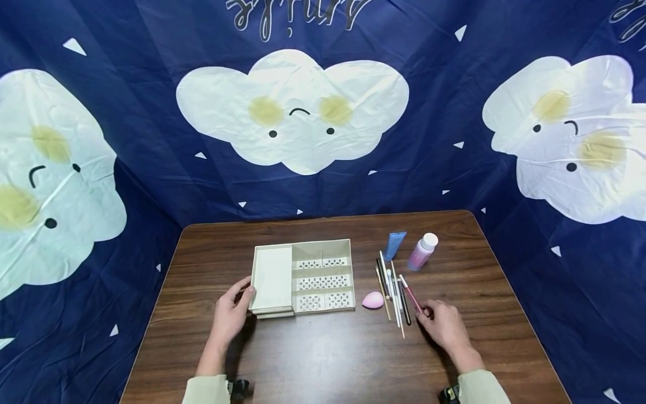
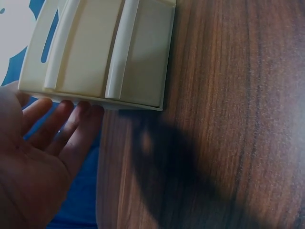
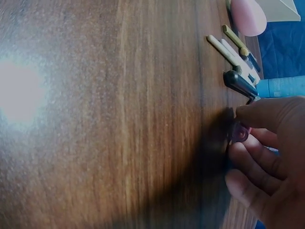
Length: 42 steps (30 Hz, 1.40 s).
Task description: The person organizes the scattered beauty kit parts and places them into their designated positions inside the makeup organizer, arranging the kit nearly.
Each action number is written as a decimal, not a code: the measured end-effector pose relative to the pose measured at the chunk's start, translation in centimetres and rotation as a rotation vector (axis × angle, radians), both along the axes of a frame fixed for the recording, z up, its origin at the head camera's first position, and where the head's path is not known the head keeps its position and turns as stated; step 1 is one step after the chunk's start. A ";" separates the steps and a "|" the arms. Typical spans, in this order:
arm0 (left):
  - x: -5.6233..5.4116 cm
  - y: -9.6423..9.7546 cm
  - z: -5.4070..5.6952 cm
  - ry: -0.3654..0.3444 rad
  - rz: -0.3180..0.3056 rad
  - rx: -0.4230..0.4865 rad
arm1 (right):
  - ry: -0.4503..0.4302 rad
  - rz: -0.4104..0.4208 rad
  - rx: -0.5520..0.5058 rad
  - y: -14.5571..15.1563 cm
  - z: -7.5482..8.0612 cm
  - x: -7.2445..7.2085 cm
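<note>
On the table stands a cream organizer box (image 1: 273, 279), with a covered section on its left and perforated compartments on its right. My left hand (image 1: 232, 312) touches its left side, thumb at the top edge. In the left wrist view, the fingers (image 2: 82, 131) reach nearly straight to the box's edge. My right hand (image 1: 446, 325) pinches the lower end of a slim dark-pink stick (image 1: 411, 294) with a pale tip. Its round translucent end shows between thumb and fingers in the right wrist view. Several thin brushes and sticks (image 1: 396, 297) lie just left of it.
A pink teardrop makeup sponge (image 1: 373, 300) lies between the box and the sticks. Behind the sticks are a blue tube (image 1: 394, 246) and a pink-purple bottle (image 1: 421, 252) with a white cap. Blue cloth with cloud prints (image 1: 292, 112) hangs round the wooden table (image 1: 202, 252).
</note>
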<state>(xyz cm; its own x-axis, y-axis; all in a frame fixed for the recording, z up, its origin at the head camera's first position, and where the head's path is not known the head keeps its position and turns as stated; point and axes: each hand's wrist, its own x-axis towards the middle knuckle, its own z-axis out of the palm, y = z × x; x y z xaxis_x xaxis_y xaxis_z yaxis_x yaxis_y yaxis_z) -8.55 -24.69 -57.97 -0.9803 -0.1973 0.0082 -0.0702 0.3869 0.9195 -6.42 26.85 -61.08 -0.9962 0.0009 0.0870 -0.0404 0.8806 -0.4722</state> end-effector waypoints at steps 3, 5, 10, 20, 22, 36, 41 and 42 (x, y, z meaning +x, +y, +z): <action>-0.1 0.1 -0.1 0.018 0.005 -0.020 | 0.020 -0.022 -0.018 0.2 0.2 0.0; -0.1 0.2 -0.2 0.028 0.005 -0.028 | 0.030 -0.037 -0.029 0.3 0.4 0.0; 0.0 0.2 -0.2 0.032 0.004 -0.025 | 0.065 -0.062 -0.037 0.7 0.9 -0.1; 0.9 1.4 3.4 0.025 -0.019 -0.054 | 0.109 -0.093 -0.068 1.3 1.4 -0.3; 1.0 1.5 4.0 0.023 -0.022 -0.060 | 0.127 -0.086 -0.081 1.4 1.5 -0.4; 0.1 0.2 -0.4 0.022 0.007 -0.072 | 0.245 0.012 -0.127 1.1 3.0 -1.3; 0.2 0.2 -0.5 0.038 0.006 -0.073 | 0.231 0.025 -0.189 0.6 3.8 -1.6; 0.2 0.2 -0.5 0.037 0.006 -0.072 | 0.230 0.028 -0.210 0.5 3.9 -1.6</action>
<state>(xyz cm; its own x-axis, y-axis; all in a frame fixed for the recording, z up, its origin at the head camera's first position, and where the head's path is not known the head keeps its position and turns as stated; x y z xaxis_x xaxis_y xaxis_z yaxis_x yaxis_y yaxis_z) -8.36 -24.51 -58.43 -0.9778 -0.2011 0.0590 -0.0392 0.4521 0.8911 -8.01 27.34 -57.20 -0.9502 0.0155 0.3112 -0.1904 0.7617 -0.6193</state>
